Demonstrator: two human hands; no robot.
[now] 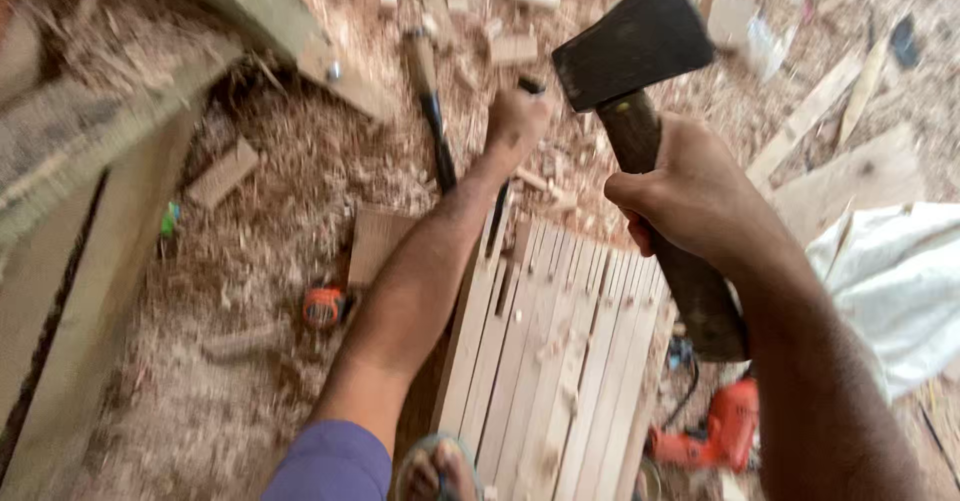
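My right hand (690, 191) grips the dark wooden handle of a hatchet (630, 46), its black head raised above the hand. My left hand (515, 121) reaches forward with a closed fist around a thin dark tool (530, 85), only its tip showing above the fist. Below both arms lies a stack of pale wooden slats (560, 351) set side by side, with wood chips scattered on them. My sandalled foot (437, 469) rests at the near end of the slats.
Sawdust and offcuts cover the floor (250, 261). A long chisel-like tool (430, 111) lies ahead. An orange tape measure (322, 307) sits left, an orange power drill (715, 431) right. A white sheet (900, 281) lies far right, a timber bench (90, 211) left.
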